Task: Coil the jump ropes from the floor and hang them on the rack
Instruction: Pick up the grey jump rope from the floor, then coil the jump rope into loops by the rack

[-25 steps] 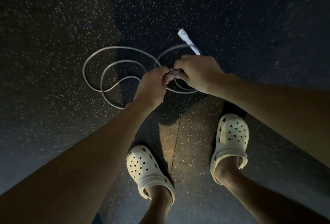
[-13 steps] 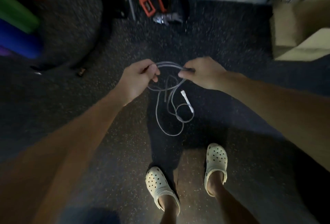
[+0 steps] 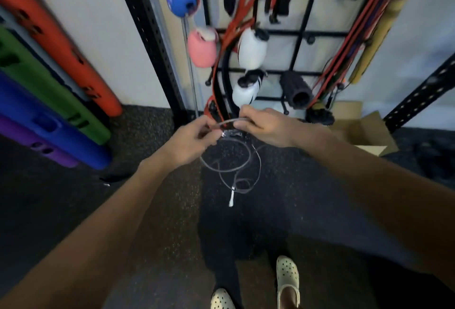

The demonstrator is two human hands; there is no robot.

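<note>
Grey jump rope [image 3: 231, 161] held up off the floor [image 3: 160, 210], loose loops dangling, white handle [image 3: 231, 198] hanging lowest. Left hand [image 3: 190, 140] fingers pinched on the rope, right hand [image 3: 264, 125] fingers clenched on the same strand just beside it. Wall rack [image 3: 302, 34] right behind with straps, white bottles [image 3: 252, 48], black foam roller [image 3: 295, 89]. Cream clogs [image 3: 287, 279] below.
</note>
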